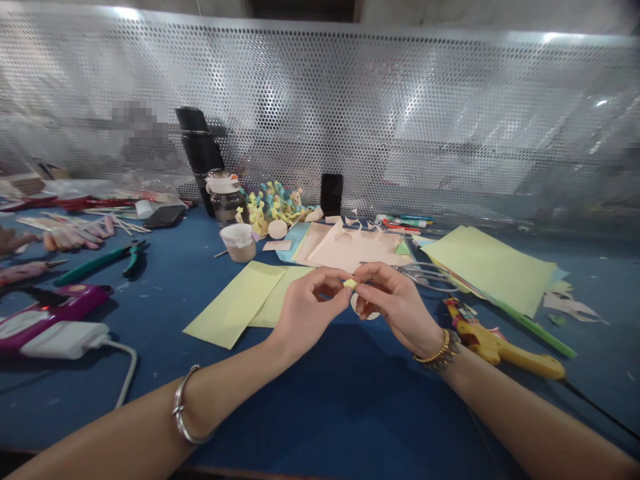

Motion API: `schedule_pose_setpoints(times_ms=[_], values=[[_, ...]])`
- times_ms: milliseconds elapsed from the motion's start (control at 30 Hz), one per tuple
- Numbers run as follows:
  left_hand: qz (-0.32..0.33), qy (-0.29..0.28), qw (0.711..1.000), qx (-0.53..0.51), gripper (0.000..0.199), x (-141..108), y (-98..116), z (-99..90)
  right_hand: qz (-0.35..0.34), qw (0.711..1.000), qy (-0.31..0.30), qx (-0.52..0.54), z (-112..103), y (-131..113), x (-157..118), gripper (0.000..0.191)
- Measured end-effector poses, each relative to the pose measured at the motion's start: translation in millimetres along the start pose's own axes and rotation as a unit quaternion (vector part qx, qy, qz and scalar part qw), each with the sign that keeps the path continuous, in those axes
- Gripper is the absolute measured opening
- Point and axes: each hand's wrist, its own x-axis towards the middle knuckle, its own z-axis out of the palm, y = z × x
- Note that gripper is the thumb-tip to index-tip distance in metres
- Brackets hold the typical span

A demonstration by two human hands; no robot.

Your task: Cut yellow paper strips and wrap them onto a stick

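Between the fingertips of both hands is a small folded piece of yellow paper (350,284), raised over the blue table. My left hand (313,303) pinches it from the left, thumb and index finger closed. From the right, my right hand (395,300) grips it the same way. A pale round paper disc (369,312) shows just below the right fingers; whether they touch it I cannot tell. Behind the left hand lie yellow paper sheets (235,300). Scissors (425,275) rest past the right hand, partly hidden by it.
Right of my hands are a yellow hot glue gun (510,350), a green craft knife (537,327) and stacked yellow paper (500,263). Paper cutouts (280,207), a cup (239,243) and a phone (331,195) stand behind. Pliers (95,265) and a purple power strip (75,307) lie left.
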Motion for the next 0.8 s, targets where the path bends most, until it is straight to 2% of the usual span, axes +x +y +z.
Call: schedule_pose_setpoints(times_ms=[800], values=[[0.022, -0.001, 1.000, 0.014, 0.013, -0.8, 2.2, -0.2, 0.006, 1.000, -0.001, 0.001, 0.1, 0.7, 0.0, 0.017]])
